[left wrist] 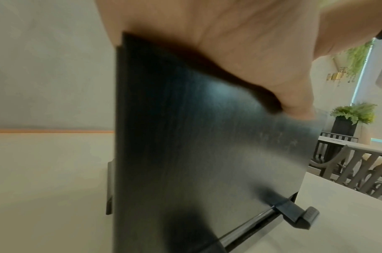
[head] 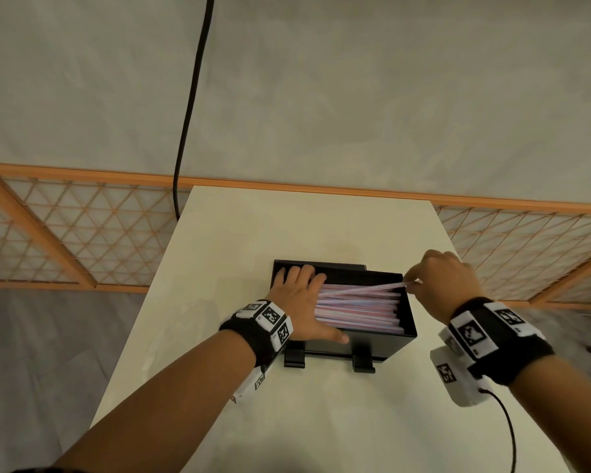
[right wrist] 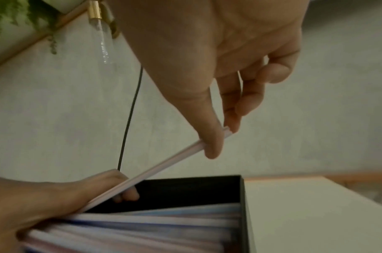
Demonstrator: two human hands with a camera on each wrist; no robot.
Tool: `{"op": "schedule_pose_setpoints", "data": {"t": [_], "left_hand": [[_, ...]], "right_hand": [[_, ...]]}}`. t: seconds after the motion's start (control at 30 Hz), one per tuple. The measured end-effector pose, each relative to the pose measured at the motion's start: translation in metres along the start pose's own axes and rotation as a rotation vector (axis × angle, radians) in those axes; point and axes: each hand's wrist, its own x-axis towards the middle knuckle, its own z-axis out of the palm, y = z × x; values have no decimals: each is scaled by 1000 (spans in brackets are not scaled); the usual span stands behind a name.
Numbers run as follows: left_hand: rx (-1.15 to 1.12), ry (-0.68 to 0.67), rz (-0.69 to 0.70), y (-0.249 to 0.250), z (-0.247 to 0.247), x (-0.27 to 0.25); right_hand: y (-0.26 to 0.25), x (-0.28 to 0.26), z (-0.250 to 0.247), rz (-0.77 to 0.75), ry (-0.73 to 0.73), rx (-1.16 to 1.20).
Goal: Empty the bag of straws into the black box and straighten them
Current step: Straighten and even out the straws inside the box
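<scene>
Fingers (right wrist: pixel 214 142) of the right hand (head: pixel 447 285) are pinching the end of one stray straw (head: pixel 365 290) between thumb and forefinger, just above the right wall of the box (head: pixel 410 315). Left hand (head: pixel 304 302) is lying over the left end of the box with fingers straight, thumb against the near wall, fingertips reaching toward the far wall; it is bracing the box and the straw ends, gripping nothing.

Straws (head: pixel 355 312) are already lying in the box, which is sitting on the table (head: pixel 287 421). No bag is showing in any view. Judgement: emptying is done; straightening is in progress.

Orientation: the pile's long axis is running left to right, along the length of the box, straws roughly parallel. The stray one is crossing the pile on a diagonal, its pinched end raised at the right and toward the far side, its other end dipping under the left hand.

Risks, as judgement:
- Pulling the stray further right could be dragging neighbours out of line, since its low end is tucked among them.
- A hard pinch could be kinking the thin tube.
- Easing the left hand off could be letting the box slide on the smooth table.
</scene>
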Motion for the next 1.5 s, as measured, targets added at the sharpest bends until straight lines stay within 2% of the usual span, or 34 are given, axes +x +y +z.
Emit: {"op": "schedule_pose_setpoints", "data": {"t": [0.13, 0.23, 0.3, 0.37, 0.47, 0.6, 0.77, 0.83, 0.9, 0.97, 1.03, 1.1, 1.17, 1.3, 1.37, 1.43, 1.5], "left_hand": [[3, 154, 73, 0, 0, -5], [42, 191, 96, -5, -4, -11], [91, 166, 97, -10, -8, -17], [138, 104, 73, -16, -11, -20], [143, 13, 1, -26, -10, -19], [94, 17, -34, -31, -8, -19], [49, 33, -37, -31, -7, -19], [25, 36, -37, -31, -7, -20], [-19, 38, -33, -32, -6, -21], [-126, 76, -45, -33, -3, -23], [-250, 136, -74, -33, 2, -28], [-311, 165, -102, -31, 6, -31], [-307, 146, -123, -31, 7, -32], [-255, 105, -142, -34, 7, -31], [-234, 99, -146, -34, 7, -32], [-171, 108, -139, -32, 6, -33], [-74, 144, -97, -29, 3, -34]], "right_hand": [[1, -12, 16, -39, -141, 106], [-9, -19, 29, -109, -64, 115], [-18, -26, 32, -197, -44, 229], [-29, -33, 38, -291, -160, 265], [-44, -37, 54, -334, -311, 150], [-51, -38, 67, -291, -332, 108], [-51, -52, 61, -139, -73, 82], [-51, -54, 62, -96, -143, 105], [-49, -54, 68, -139, -219, 218], [-47, -52, 64, -163, -129, 437], [-46, -46, 58, -96, -26, 660], [-46, -35, 59, 21, -74, 739], [-51, -24, 65, 108, -169, 673], [-64, -22, 63, 197, -332, 395], [-70, -26, 55, 205, -258, 299], [-73, -29, 49, 198, -110, 226], [-72, -27, 46, 159, -17, 232]]}}
